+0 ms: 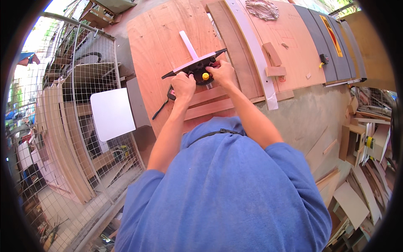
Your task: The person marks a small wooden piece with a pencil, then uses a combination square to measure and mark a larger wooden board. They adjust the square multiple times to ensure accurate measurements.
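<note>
Worker [214,180] grasps a black tool [199,68] over the plywood bench [155,42], left hand [184,85] and right hand [223,74] closed either side of its yellow knob [205,76], apparently to keep its long edge from tilting.

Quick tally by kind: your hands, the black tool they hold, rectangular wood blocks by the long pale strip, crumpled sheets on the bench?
Left hand and right hand: 2
Black tool: 1
Wood blocks: 2
Crumpled sheet: 1
Total: 6

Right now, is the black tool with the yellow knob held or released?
Held: the left hand and right hand grip the tool, flanking its yellow knob.
</note>
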The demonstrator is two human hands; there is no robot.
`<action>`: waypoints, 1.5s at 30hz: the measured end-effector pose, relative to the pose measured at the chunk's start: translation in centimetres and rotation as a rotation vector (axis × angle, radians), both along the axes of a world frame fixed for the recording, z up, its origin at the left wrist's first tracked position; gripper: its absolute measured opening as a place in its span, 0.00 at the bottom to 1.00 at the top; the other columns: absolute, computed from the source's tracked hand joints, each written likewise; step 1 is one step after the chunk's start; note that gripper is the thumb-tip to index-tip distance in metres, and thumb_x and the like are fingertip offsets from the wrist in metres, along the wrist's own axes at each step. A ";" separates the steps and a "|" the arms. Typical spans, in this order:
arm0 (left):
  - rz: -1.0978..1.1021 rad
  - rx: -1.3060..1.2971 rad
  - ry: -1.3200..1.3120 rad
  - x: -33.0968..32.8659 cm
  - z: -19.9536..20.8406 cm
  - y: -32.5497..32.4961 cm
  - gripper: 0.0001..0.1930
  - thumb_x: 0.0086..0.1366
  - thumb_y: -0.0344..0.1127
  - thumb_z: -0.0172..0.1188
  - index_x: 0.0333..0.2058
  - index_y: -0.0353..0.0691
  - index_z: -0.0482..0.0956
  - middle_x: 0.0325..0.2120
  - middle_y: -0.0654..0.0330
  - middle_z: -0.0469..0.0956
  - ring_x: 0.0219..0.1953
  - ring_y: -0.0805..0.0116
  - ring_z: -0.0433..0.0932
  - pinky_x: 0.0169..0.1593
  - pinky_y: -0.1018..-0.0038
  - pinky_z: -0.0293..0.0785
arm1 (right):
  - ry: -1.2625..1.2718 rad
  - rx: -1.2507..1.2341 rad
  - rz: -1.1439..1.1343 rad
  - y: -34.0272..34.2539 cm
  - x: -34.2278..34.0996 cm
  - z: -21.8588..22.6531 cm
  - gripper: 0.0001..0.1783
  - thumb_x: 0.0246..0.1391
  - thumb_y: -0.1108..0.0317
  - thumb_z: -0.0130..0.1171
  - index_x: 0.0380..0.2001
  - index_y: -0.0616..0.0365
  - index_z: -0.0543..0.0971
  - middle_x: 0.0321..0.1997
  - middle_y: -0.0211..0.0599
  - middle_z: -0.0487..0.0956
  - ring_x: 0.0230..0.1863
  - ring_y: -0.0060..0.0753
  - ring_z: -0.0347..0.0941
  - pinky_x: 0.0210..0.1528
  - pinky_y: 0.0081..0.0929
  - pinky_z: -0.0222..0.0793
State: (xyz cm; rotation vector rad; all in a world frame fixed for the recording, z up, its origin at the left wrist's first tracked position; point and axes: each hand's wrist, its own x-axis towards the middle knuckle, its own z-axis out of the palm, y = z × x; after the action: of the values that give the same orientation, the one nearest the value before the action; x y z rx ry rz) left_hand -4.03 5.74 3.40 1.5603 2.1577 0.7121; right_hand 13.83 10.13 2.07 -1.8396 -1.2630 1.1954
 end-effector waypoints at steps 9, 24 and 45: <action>0.401 -0.056 -0.731 1.2 -2.0 0.3 0.11 0.74 0.34 0.63 0.35 0.31 0.84 0.29 0.51 0.86 0.30 0.60 0.88 0.33 0.63 0.82 | -0.245 0.153 0.078 -1.5 -1.1 1.4 0.24 0.53 0.57 0.76 0.46 0.61 0.82 0.36 0.47 0.89 0.43 0.52 0.87 0.48 0.46 0.81; 1.168 -0.106 -1.317 5.0 0.7 3.7 0.05 0.70 0.25 0.52 0.36 0.35 0.77 0.25 0.57 0.79 0.20 0.70 0.77 0.19 0.73 0.68 | -0.251 0.244 0.122 -1.2 -1.9 -1.3 0.29 0.53 0.71 0.76 0.54 0.66 0.73 0.50 0.58 0.80 0.54 0.64 0.80 0.55 0.54 0.76; 1.380 -0.189 -1.098 5.0 -0.2 6.6 0.07 0.64 0.23 0.51 0.35 0.27 0.79 0.27 0.50 0.79 0.23 0.60 0.78 0.25 0.64 0.74 | -0.150 0.315 0.065 -1.7 -2.4 -1.4 0.28 0.52 0.77 0.73 0.52 0.65 0.69 0.49 0.64 0.77 0.50 0.72 0.78 0.51 0.58 0.75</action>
State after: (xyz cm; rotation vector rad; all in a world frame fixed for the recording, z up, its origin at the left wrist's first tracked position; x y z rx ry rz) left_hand 0.96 12.31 3.24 -0.6369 1.9115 1.2209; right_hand 11.42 8.48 0.70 -1.6893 -1.5091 0.8452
